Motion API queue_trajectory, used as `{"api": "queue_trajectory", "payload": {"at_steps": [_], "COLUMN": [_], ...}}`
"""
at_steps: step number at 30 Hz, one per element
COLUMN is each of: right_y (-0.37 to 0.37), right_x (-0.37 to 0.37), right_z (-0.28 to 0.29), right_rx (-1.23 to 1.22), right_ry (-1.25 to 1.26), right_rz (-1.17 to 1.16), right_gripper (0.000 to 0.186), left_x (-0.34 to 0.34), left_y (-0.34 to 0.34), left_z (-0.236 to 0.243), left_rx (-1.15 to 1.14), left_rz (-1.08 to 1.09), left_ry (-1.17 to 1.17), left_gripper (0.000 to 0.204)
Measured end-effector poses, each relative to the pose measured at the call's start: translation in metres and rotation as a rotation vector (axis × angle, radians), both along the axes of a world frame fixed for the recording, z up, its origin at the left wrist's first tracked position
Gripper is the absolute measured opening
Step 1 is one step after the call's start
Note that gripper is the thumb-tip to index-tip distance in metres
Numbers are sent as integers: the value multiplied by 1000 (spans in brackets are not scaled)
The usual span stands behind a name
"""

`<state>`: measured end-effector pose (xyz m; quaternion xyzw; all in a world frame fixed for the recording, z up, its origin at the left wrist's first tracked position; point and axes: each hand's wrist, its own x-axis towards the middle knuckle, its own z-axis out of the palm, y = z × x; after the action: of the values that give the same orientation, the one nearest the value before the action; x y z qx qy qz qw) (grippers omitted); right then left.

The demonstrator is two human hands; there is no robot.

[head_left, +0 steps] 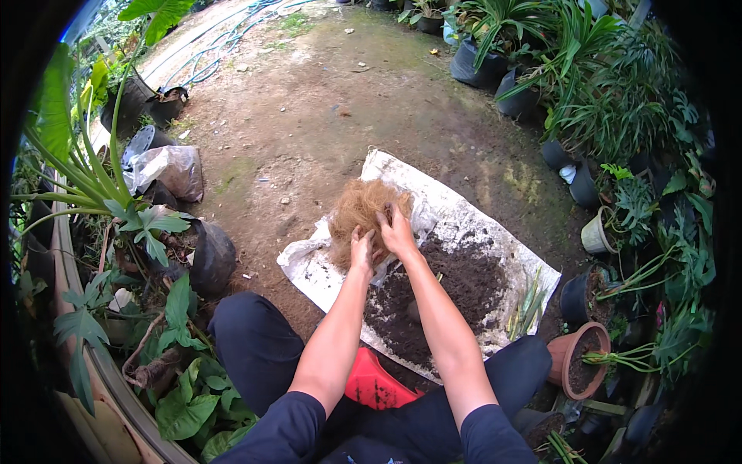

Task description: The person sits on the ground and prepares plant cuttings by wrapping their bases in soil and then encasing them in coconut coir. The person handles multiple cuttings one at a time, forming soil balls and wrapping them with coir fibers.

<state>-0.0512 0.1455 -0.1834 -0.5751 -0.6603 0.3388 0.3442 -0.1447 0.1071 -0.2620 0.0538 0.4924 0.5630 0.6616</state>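
A loose, tangled clump of brown coconut fibre [354,203] lies on the far left part of a white woven sack [495,232] spread over the ground. My left hand [362,249] grips the near side of this clump, its fingers partly sunk in the strands. Close beside it, my right hand [397,233] pinches the fibre at its right edge, with soil-darkened fingertips. Dark soil [464,278] is heaped on the sack nearer to me, beneath my right forearm. At the sack's right corner lie several cut green stalks [527,308].
A red plastic object [377,384] with soil on it sits between my legs. Potted plants line the right, among them a terracotta-coloured pot [580,359]. On the left are a black plant bag [212,257] and a clear plastic bag [182,172]. Blue hoses [212,58] lie far off.
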Motion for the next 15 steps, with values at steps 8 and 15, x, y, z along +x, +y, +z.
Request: {"api": "queue_trajectory", "payload": {"at_steps": [8,15], "right_y": [16,-1], "right_x": [3,-6], "right_z": [49,105], "right_rx": [172,422], "right_ry": [154,214], "right_rz": [-169,18], "right_gripper": [30,23], "left_x": [-13,-9], "left_y": [8,-11], "left_z": [-16,-16], "left_rx": [-160,-196], "left_rz": [-65,55], "left_ry": [58,510], "left_gripper": [70,73]}}
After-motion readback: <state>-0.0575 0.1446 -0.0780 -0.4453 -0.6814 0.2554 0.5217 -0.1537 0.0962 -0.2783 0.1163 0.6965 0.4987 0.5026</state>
